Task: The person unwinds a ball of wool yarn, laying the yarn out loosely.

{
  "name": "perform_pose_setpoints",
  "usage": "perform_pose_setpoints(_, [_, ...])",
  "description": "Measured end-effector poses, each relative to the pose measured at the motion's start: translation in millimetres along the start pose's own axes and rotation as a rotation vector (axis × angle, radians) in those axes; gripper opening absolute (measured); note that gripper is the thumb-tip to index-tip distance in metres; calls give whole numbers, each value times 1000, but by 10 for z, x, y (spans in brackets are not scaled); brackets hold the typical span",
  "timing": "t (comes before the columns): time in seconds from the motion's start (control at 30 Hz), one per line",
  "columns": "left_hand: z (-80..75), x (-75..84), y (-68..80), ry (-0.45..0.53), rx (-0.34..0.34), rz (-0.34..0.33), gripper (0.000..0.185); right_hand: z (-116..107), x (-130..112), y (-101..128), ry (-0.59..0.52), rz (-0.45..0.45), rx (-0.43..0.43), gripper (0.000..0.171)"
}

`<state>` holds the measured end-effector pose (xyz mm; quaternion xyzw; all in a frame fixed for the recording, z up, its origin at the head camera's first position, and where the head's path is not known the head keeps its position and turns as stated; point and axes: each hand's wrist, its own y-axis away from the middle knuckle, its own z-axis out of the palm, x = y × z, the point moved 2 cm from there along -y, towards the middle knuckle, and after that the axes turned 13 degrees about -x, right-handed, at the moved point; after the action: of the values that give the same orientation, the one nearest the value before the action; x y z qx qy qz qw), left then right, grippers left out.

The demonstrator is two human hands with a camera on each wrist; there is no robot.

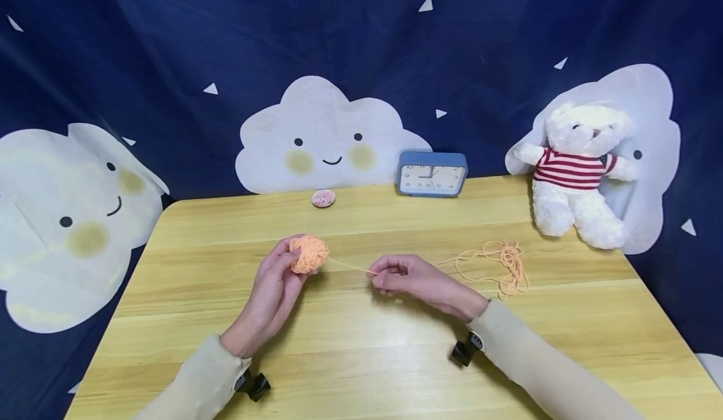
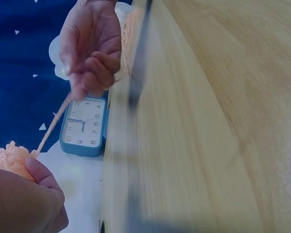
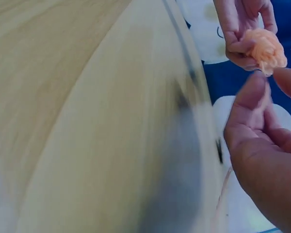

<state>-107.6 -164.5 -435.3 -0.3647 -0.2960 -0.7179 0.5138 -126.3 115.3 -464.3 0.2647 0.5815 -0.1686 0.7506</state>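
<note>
Near the middle of the pale wooden bench (image 1: 395,357), the left hand (image 1: 273,291) holds a small ball of peach-orange yarn (image 1: 308,253) just above the surface, its fingers and thumb curled round the ball's left side. A single taut strand of the same yarn (image 1: 350,267) runs rightward from the ball to the right hand (image 1: 415,279), whose fingers are curled and pinch the strand at its end; the two hands sit close together but apart. To the right of the right hand, a loose tangle of peach-orange yarn (image 1: 499,263) lies flat on the bench. At the far edge stands a blue rectangular alarm clock with a white face (image 1: 432,174), and left of it lies a small round pink disc (image 1: 323,198). At the far right, a white plush bear in a red-and-white striped shirt (image 1: 576,175) sits leaning against a dark blue cloth backdrop printed with smiling white clouds (image 1: 322,137). Both forearms wear beige sleeves (image 1: 536,363), each with a small black clip at the wrist.
</note>
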Motion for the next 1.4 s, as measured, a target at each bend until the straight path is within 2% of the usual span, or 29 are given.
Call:
perform_pose_setpoints(0.17, [-12, 7, 3, 2, 5, -2, 38, -69, -146, 152, 81, -62, 141, 31])
perform_pose_setpoints(0.3, [-22, 9, 1, 12, 11, 5, 39, -136, -262, 264, 55, -100, 258, 18])
perform_pose_setpoints(0.43, [-26, 12, -3, 5, 15, 12, 38, -187, -330, 396, -1, -174, 321, 11])
perform_pose_setpoints(0.67, [-65, 21, -8, -8, 15, 23, 39, -273, -382, 653, -88, -295, 356, 10])
perform_pose_setpoints(1.0, [-96, 21, -11, -22, 12, 24, 37, -472, -305, 1018, -105, -349, 426, 13])
perform_pose_setpoints(1.4, [-141, 77, 53, -42, 20, 27, 37, -672, -146, 1433, -161, -392, 460, 20])
